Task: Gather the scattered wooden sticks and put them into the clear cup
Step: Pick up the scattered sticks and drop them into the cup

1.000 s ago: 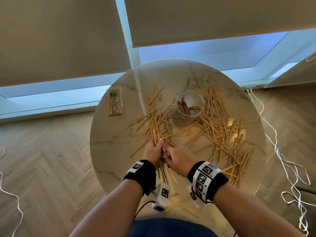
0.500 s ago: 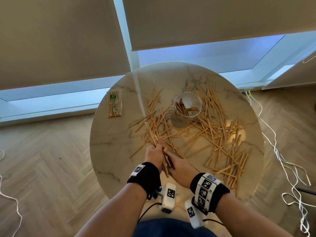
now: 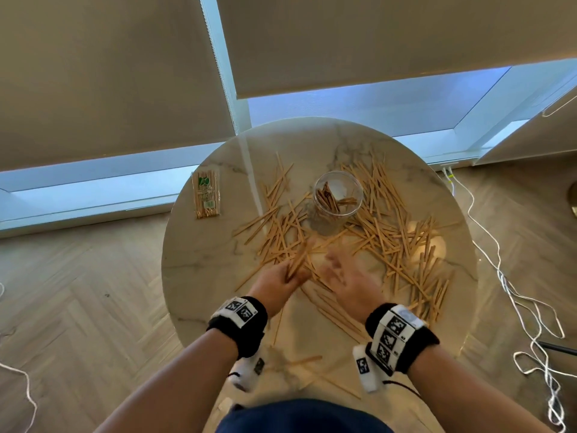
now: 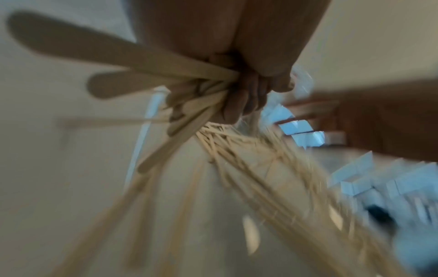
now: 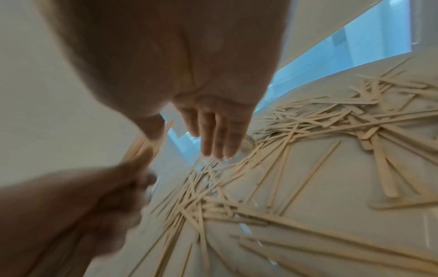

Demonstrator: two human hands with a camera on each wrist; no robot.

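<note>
Many wooden sticks lie scattered across the round marble table, thickest to the left and right of the clear cup. The cup stands upright near the table's middle with a few sticks inside. My left hand grips a bundle of sticks that points toward the cup. My right hand hovers beside it with straight fingers, empty, above the sticks near the front. In the right wrist view the left hand shows blurred at the lower left.
A sealed packet of sticks lies at the table's far left. White cables trail over the wooden floor to the right. A few loose sticks lie near the table's front edge, close to my body.
The hands have parted: my right hand let go of the bundle and opened, moving right. My left hand keeps the bundle, raised off the table and tipped toward the cup.
</note>
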